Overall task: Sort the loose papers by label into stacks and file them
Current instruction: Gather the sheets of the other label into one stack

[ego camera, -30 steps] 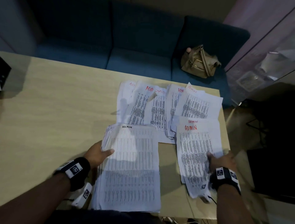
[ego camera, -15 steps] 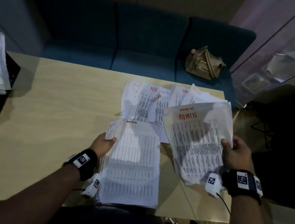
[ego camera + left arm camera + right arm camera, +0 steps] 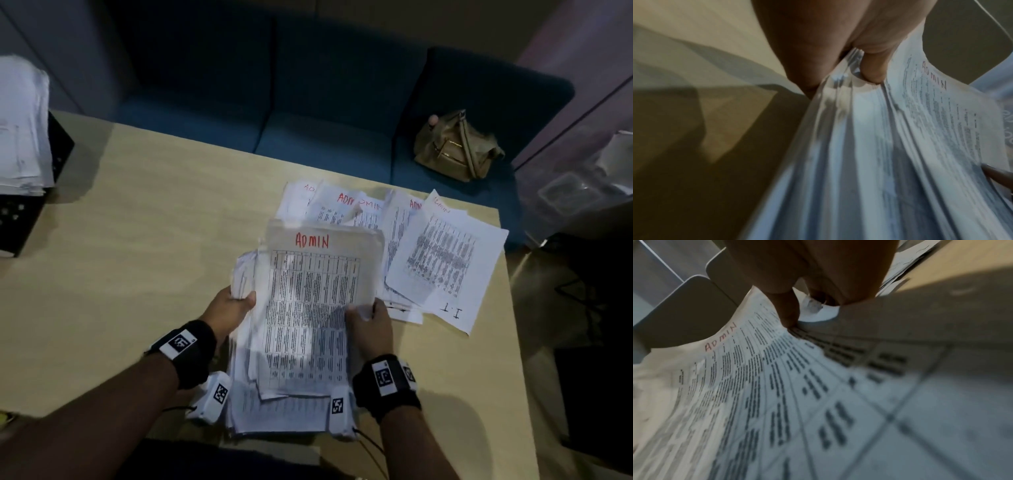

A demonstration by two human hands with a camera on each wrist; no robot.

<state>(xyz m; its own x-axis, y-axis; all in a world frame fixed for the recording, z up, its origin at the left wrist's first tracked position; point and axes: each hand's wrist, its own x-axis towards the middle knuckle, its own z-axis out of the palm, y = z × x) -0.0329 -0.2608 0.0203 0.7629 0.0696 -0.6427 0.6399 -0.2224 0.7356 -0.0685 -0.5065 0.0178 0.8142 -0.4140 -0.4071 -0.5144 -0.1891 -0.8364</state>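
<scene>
A thick stack of printed sheets lies near the table's front edge. On top of it is a sheet headed ADMIN in red. My left hand grips the stack's left edge, thumb on top, as the left wrist view shows. My right hand pinches the ADMIN sheet's right edge, thumb pressed on the print. Several loose ADMIN sheets lie spread behind the stack. To the right lies a sheet marked I.T.
The wooden table ends just right of the papers. A black tray with another paper pile stands at the far left. Behind the table are a blue sofa and a tan handbag.
My right hand lifted the red-headed ADMIN sheets from the right and carried them left onto the stack held by my left hand. The I.T sheet underneath is now uncovered.
</scene>
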